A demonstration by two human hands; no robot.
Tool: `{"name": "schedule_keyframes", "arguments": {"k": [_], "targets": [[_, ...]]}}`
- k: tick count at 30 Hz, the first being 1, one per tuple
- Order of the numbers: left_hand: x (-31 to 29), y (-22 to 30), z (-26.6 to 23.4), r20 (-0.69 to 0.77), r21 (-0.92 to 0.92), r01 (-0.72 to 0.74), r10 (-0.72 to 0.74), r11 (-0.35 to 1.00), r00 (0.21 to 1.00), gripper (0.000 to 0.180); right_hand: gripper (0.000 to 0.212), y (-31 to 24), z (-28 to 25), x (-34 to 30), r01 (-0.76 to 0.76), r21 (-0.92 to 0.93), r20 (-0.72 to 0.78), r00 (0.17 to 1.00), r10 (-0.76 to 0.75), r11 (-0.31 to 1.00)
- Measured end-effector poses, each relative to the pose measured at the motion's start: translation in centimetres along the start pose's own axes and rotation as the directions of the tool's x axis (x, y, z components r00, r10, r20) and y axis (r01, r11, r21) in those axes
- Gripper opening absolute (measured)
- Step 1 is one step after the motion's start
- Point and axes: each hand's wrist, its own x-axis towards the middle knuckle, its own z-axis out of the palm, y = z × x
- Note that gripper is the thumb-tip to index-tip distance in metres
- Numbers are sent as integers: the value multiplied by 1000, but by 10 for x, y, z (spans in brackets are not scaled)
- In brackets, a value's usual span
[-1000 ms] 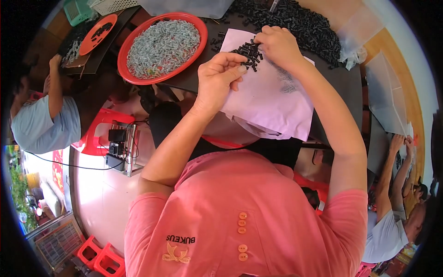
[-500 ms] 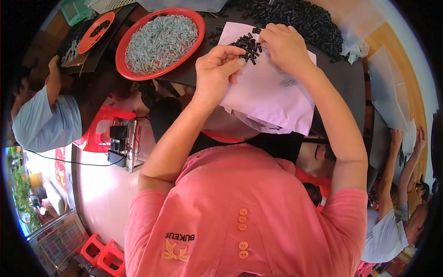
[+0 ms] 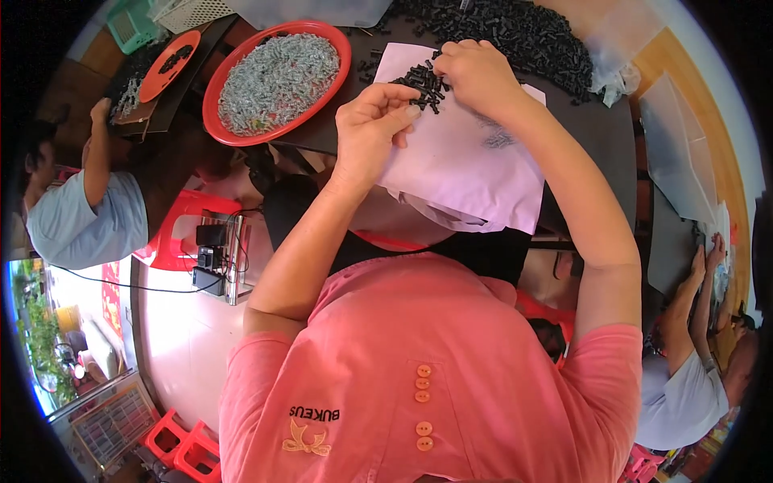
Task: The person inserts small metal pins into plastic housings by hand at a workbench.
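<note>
So, nearest us, the thin pale-purple flat sheet [image 3: 463, 173] droops past the near edge of the dark, flat-topped surface [image 3: 592, 165]. We'd worry about that: a forearm catching it could drag everything on it lapward. The small grey patch of tiny pieces [image 3: 498, 138] toward its right side would probably slide too.

Further in, our left hand [image 3: 369, 133] has thumb and index fingers close together at the pile; can't tell if they're clamped on a piece. Our right hand [image 3: 479, 76] is curled over the other side, fingertips hidden, so no call there.

Between them sits the small pile of short black rod-like pieces [image 3: 427, 87], on the sheet's far-left part. Long axes go every which way; one at the bottom points roughly toward the near edge. Which end is front? Can't tell. They look rolly, so a careless knuckle might scatter them into the big black heap of similar pieces [image 3: 527, 44] along the far edge.
</note>
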Motion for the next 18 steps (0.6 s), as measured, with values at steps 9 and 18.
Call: {"name": "schedule_keyframes", "arguments": {"k": [9, 18], "targets": [[0, 0, -1, 11, -1, -9, 9, 1000, 1000, 18, 17, -4, -9, 4, 36, -64, 132, 991, -27, 997], [1, -1, -2, 17, -2, -17, 17, 1000, 1000, 18, 9, -5, 6, -1, 67, -100, 23, 998, -65, 993]]}}
